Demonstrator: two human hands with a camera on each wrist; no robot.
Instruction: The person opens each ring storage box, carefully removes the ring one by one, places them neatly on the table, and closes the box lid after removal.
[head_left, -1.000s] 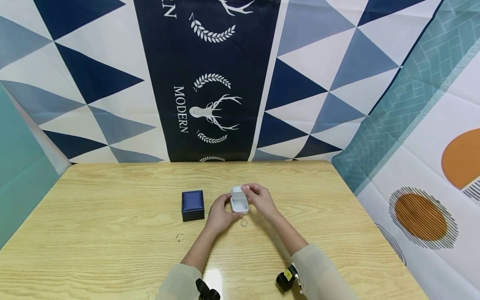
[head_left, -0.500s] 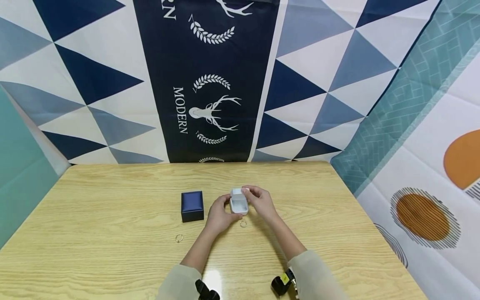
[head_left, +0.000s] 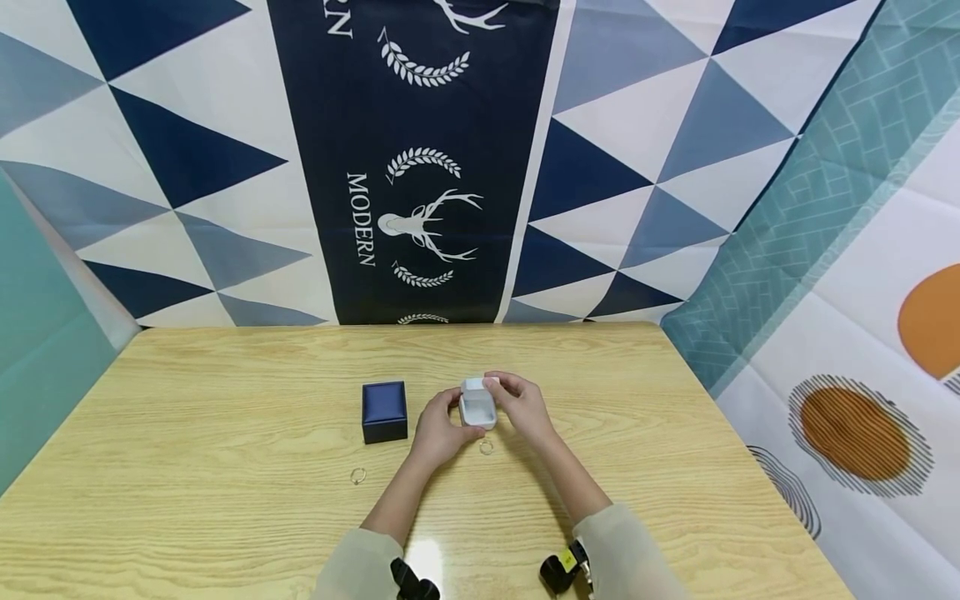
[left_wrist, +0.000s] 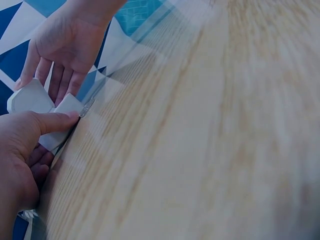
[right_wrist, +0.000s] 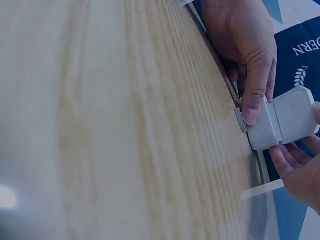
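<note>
A small white ring box [head_left: 478, 410] stands on the table with its lid raised. My left hand [head_left: 439, 430] grips the base from the left, thumb at the front. My right hand [head_left: 522, 407] pinches the lid at its right side, thumb inside the lid. In the right wrist view the open ring box [right_wrist: 265, 131] shows between both hands. A ring [head_left: 487, 447] lies just in front of the box; the left wrist view shows this ring [left_wrist: 87, 107] close to the left thumb. No ring is visible inside the box in the head view.
A dark blue box [head_left: 385, 412], its lid down, stands left of the left hand. Another ring [head_left: 358, 476] lies in front of it on the wooden table [head_left: 225, 467]. A patterned cloth [head_left: 420, 167] hangs behind the table's back edge.
Both hands stay on the white ring box with hardly any movement. The right sleeve and its wrist camera have shifted slightly left. The rings and the blue box have not moved.
</note>
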